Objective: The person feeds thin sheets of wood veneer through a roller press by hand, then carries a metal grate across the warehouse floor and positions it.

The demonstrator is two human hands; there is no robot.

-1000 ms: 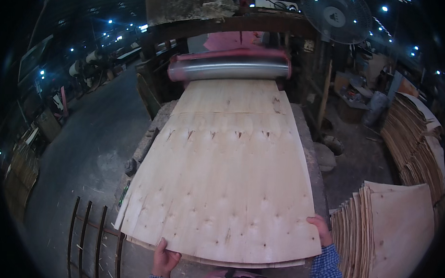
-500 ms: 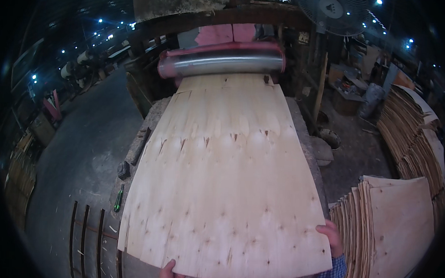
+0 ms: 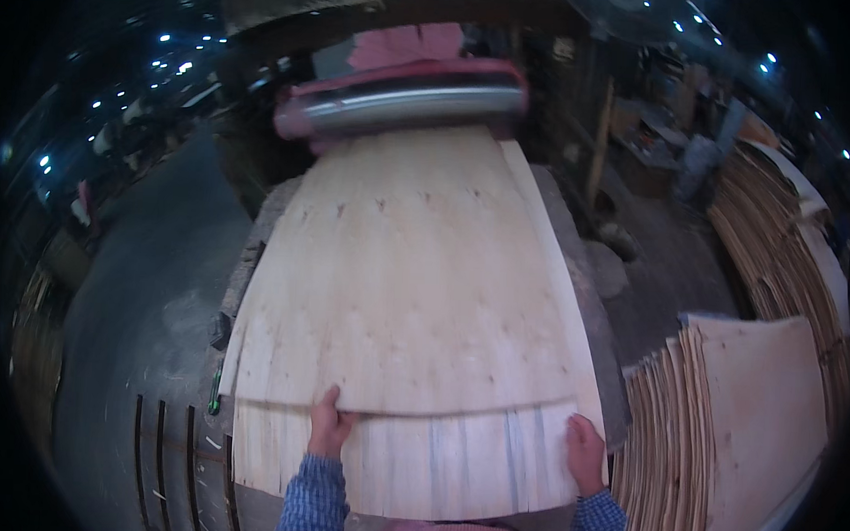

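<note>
A broad pale wood veneer sheet (image 3: 405, 293) with dark knots lies lengthwise before me, its far end at the roller. Beneath its near edge a second veneer sheet (image 3: 437, 463), with greyish streaks, shows. My left hand (image 3: 329, 426) pinches the near edge of the upper sheet, thumb on top and fingers hidden below. My right hand (image 3: 585, 454) is closed at the upper sheet's near right corner, over the lower sheet's right side; its fingertips are partly hidden.
Ahead, a shiny metal roller (image 3: 402, 106) with pink-red ends spans the machine. Stacked veneer sheets (image 3: 757, 399) stand at right, with another curved stack (image 3: 773, 231) behind. Left of the sheets are a green-handled cutter (image 3: 216, 392) and dark metal bars (image 3: 190, 463) low down.
The upper sheet has slid forward toward the roller, uncovering the sheet below at the near end. Both hands have moved forward with it, and the view has shifted slightly.
</note>
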